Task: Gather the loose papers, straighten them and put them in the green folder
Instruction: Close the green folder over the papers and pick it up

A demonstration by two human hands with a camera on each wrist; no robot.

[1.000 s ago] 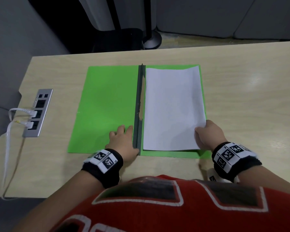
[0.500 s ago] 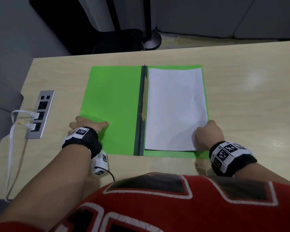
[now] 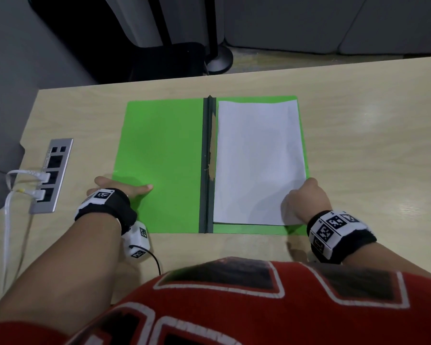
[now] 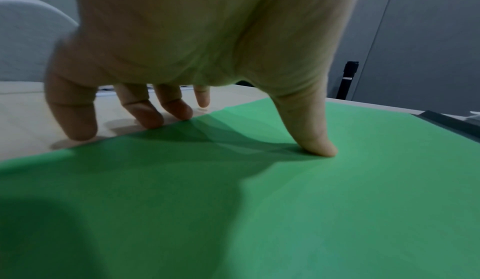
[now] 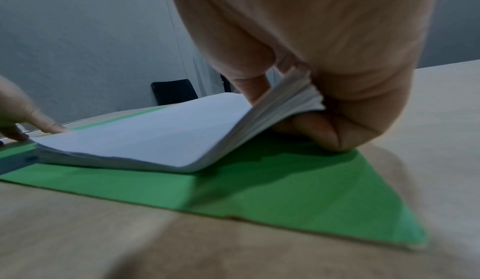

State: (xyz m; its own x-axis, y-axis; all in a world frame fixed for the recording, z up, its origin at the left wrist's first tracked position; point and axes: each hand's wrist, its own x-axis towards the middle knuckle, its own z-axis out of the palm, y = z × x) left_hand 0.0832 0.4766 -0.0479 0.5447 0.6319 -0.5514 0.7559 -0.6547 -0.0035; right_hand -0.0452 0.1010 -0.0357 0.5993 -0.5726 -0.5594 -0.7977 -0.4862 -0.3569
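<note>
Nearest: red shirt (image 3: pixel 234 307) fills the bottom of the head view, both forearms reaching out over the desk (image 3: pixel 371 145).

Right hand (image 3: pixel 306 200) at the near right corner of the papers (image 3: pixel 256 160). It pinches that corner of the stack, thumb on top, curled fingers under; the corner is lifted clear of the folder (image 3: pixel 159 158) while the rest of the stack lies flat. Wrist view shows the sheets fanned slightly at the gripped edge.

Left hand (image 3: pixel 117 189) at the folder's near left edge. Fingers spread and fairly straight, holding nothing. Thumb (image 4: pixel 311 137) tip presses on the green cover; the other fingers (image 4: pixel 150 115) touch the desk just beside the cover's edge.

Folder lies open flat, dark spine (image 3: pixel 208 165) down the middle. Papers sit on its right half, just beside the spine, left half bare green.

Further left: socket panel (image 3: pixel 51 175) set in the desk, white cables (image 3: pixel 10 195) plugged in.

Beyond the far edge: a dark stand base (image 3: pixel 218 59) on the floor.
</note>
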